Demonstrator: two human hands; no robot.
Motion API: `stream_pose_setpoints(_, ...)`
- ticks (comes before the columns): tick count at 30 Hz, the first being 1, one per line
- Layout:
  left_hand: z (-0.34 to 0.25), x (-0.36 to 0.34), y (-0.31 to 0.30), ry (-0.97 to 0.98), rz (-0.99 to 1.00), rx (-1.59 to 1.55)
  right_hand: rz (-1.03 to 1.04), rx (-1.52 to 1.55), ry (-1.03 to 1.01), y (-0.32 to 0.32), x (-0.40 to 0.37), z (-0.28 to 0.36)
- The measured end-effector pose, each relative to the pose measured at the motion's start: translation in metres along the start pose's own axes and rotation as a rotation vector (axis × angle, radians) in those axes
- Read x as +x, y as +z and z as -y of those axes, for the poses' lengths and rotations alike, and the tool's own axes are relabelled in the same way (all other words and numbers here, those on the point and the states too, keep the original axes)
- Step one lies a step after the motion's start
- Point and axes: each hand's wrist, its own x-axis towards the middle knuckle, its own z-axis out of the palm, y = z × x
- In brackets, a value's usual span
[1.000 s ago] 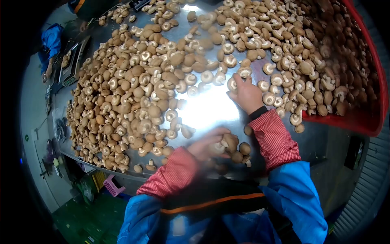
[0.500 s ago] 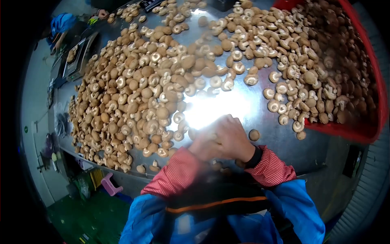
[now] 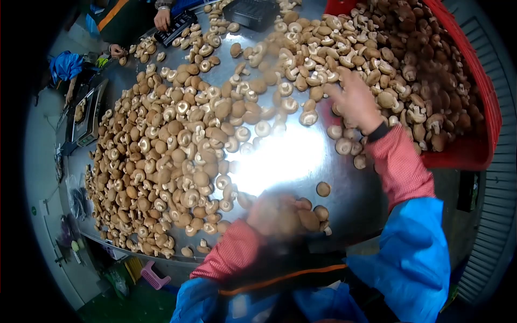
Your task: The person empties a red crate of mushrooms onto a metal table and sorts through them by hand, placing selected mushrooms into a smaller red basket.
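Note:
Brown shiitake-like mushrooms [image 3: 161, 140] with pale stems lie in a broad heap on the shiny metal table [image 3: 301, 167]. My right hand [image 3: 355, 102] is stretched over the mushrooms at the right, its fingers apart and their tips at the caps. Low on the table, close to my body, is my left hand [image 3: 266, 212], blurred, so its fingers cannot be made out. A few loose mushrooms [image 3: 309, 219] lie right beside it, perhaps touching it. One single mushroom [image 3: 323, 189] sits a little farther off.
A red crate [image 3: 487, 129] lies tipped at the right, mushrooms spilling out of it. At the far side stand black trays [image 3: 250, 13]; a co-worker's hand [image 3: 162, 19] is at one of them. A scale [image 3: 89, 116] stands at the left edge, and a pink stool [image 3: 154, 275] on the floor.
My hands were together at the near middle and have parted. The right has reached forward and right to the mushrooms; the left has come lower. More of the co-worker and the trays shows.

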Motion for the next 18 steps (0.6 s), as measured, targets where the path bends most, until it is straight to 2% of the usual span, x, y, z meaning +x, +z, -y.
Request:
stream_pose_setpoints(1, 0.001, 0.000, 0.003, -0.057, -0.060, -0.235, -0.156, -0.165, -0.007, -0.002, 0.026, -0.025)
stream_pose_setpoints(2, 0.005, 0.000, 0.001, -0.247, -0.153, -0.492, -0.148, -0.274, 0.076, -0.016, 0.051, -0.038)
stream_pose_setpoints(3, 0.008, -0.002, 0.000, -0.247, -0.162, -0.448, -0.141, -0.382, 0.160, -0.029, 0.074, -0.049)
stream_pose_setpoints(5, 0.015, -0.007, -0.003, -0.248, -0.179, -0.359, -0.223, -0.563, 0.193, -0.031, 0.111, -0.082)
stream_pose_setpoints(6, 0.025, -0.010, -0.007, -0.079, -0.094, 0.242, -0.153, -0.601, 0.289, -0.026, 0.127, -0.092)
stream_pose_setpoints(7, 0.009, -0.008, -0.007, -0.052, -0.019, 0.328, -0.090, -0.603, 0.365, -0.011, 0.143, -0.109)
stream_pose_setpoints(9, -0.023, -0.004, -0.007, 0.021, 0.123, 0.491, 0.174, -0.786, 0.443, 0.005, 0.149, -0.069)
stream_pose_setpoints(10, -0.022, -0.003, -0.006, -0.030, 0.088, 0.509, 0.185, -0.808, 0.444, 0.025, 0.155, -0.059)
stream_pose_setpoints(11, -0.017, -0.004, -0.006, -0.034, 0.070, 0.296, 0.084, -0.921, 0.329, 0.039, 0.152, -0.045)
stream_pose_setpoints(13, -0.007, -0.005, -0.005, -0.033, 0.035, -0.141, 0.250, -0.775, 0.214, 0.056, 0.145, -0.004)
stream_pose_setpoints(14, -0.013, -0.003, -0.004, -0.063, 0.056, -0.168, 0.103, -0.834, 0.089, 0.085, 0.135, 0.004)
stream_pose_setpoints(15, -0.012, -0.002, -0.006, -0.061, 0.063, -0.186, -0.035, -0.592, 0.034, 0.122, 0.131, -0.003)
stream_pose_setpoints(16, -0.010, -0.001, -0.008, -0.059, 0.070, -0.205, 0.220, -0.501, 0.119, 0.100, 0.125, 0.030)
stream_pose_setpoints(18, 0.007, -0.001, -0.019, -0.028, 0.051, -0.213, 0.157, -0.473, 0.012, 0.118, 0.103, 0.060)
